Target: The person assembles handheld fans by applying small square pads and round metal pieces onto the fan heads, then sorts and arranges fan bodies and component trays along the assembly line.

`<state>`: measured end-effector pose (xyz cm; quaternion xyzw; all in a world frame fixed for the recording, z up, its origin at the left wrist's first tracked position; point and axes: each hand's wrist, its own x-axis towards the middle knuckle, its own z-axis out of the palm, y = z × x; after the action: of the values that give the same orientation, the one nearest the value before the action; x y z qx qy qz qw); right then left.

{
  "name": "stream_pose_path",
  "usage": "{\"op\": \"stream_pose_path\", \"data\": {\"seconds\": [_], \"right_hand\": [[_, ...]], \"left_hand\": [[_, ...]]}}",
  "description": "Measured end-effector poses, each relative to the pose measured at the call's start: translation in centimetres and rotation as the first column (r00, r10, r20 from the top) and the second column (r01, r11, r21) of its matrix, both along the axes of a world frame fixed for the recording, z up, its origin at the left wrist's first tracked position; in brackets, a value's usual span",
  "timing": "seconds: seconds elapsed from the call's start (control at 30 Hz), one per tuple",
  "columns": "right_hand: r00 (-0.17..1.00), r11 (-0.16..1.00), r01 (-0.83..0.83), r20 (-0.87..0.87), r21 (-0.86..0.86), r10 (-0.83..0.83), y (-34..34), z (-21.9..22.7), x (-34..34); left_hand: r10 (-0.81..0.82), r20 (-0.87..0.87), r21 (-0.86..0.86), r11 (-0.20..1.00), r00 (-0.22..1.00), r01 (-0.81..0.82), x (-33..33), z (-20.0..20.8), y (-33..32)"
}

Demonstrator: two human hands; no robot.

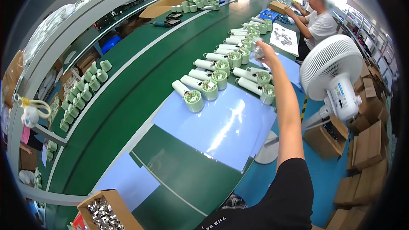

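My right hand [266, 53] reaches far over the bench at the end of a stretched arm. Its fingers are closed around a blurred, shiny silvery thing [258, 53] whose kind I cannot make out. Beside and below the hand lie rows of pale green round housings [194, 101] with white tube-shaped handles [204, 64]. Several of the nearest ones rest on a glossy blue sheet [200, 123]. Two more housings, one of them [268, 93] close to my forearm, lie at the sheet's right side. My left hand is out of view.
A box of shiny metal pieces [104, 213] stands at the lower left. Beyond my hand, a white sheet [284, 39] carries metal parts. A white fan [332, 66] stands right of my arm, near stacked cartons [368, 145]. Green parts [85, 93] line the left shelf. Co-workers [321, 21] sit farther along.
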<state>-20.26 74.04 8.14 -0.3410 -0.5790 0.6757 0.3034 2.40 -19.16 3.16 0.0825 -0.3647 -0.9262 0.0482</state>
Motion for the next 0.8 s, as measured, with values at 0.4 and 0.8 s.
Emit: {"op": "stream_pose_path", "data": {"seconds": [0.4,0.8], "right_hand": [[0.906,0.954,0.256,0.307,0.153,-0.292,17.7,-8.5,0.1],[0.804,0.82,0.054,0.462,0.569,-0.374,20.7,-8.0,-3.7]], "left_hand": [[0.261,-0.163,-0.659,0.688,0.951,-0.302,-2.2,1.7,14.4],[0.365,-0.267,-0.96,-0.016,0.892,-0.281,1.5,5.3,22.0]]}}
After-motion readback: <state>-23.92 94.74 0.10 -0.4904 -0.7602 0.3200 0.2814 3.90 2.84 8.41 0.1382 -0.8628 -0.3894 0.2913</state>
